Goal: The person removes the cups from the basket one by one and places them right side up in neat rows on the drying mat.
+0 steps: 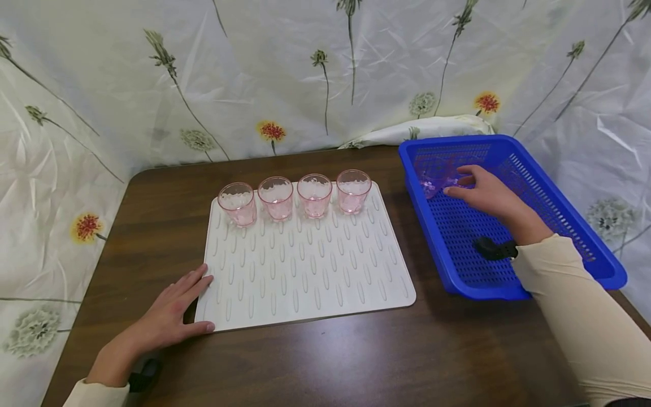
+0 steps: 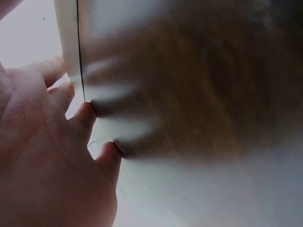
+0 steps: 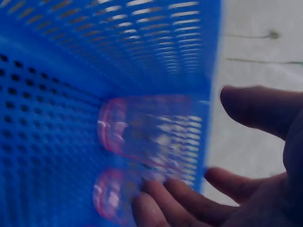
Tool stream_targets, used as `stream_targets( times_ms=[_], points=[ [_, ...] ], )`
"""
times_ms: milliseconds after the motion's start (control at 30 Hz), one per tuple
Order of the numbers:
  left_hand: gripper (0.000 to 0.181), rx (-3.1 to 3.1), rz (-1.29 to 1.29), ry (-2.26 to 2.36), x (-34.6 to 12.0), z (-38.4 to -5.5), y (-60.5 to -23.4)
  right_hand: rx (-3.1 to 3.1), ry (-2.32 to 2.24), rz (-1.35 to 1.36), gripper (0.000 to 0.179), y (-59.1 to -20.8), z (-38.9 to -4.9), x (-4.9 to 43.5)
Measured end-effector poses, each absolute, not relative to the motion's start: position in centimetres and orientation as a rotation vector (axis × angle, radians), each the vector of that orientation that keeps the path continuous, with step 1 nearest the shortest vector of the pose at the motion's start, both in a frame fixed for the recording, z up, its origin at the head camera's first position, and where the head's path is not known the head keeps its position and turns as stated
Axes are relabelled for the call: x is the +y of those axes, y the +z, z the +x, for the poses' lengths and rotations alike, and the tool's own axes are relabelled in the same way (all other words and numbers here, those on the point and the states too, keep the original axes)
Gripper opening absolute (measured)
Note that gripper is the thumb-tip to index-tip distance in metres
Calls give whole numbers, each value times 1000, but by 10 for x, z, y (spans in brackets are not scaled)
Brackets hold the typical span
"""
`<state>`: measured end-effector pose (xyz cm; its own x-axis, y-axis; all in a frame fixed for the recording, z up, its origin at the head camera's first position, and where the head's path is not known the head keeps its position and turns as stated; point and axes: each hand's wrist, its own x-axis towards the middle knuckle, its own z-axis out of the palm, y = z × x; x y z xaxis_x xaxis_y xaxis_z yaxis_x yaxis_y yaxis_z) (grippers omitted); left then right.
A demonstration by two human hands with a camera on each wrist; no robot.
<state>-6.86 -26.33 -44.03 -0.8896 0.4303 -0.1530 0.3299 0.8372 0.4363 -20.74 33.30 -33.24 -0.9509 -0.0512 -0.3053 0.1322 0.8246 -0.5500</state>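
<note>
Several pink-tinted glasses (image 1: pixel 315 198) stand upright in a row along the far edge of a white ribbed mat (image 1: pixel 305 277). My left hand (image 1: pixel 170 311) rests at the mat's left edge, fingers spread and thumb by its near corner. Over at the right, my right hand (image 1: pixel 490 195) reaches into a blue plastic basket (image 1: pixel 458 265). Inside the basket, two more pink glasses lie side by side; the right wrist view shows an upper glass (image 3: pixel 147 127) and a lower glass (image 3: pixel 111 194). My right fingers overlap the lower glass there, with the thumb held apart from them.
The mat lies on a dark wooden table (image 1: pixel 325 362). Perforated walls surround the basket on the table's right side. White floral sheeting (image 1: pixel 285 73) hangs behind the table and at both sides, bunching up behind the basket.
</note>
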Motion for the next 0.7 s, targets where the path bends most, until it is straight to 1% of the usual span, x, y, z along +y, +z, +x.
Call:
stream_targets(
  times_ms=[167,400,700],
  points=[
    [91,2781,596,586,-264,-69,-441,2727,-874,44,92,-343,-220,331],
    [91,2785,599,589,-264,-69,-443,2769,-784,44,98,-356,-234,327],
    [90,2792,610,599,-264,-69,-443,2731,-906,37,110,-361,-246,325]
  ],
)
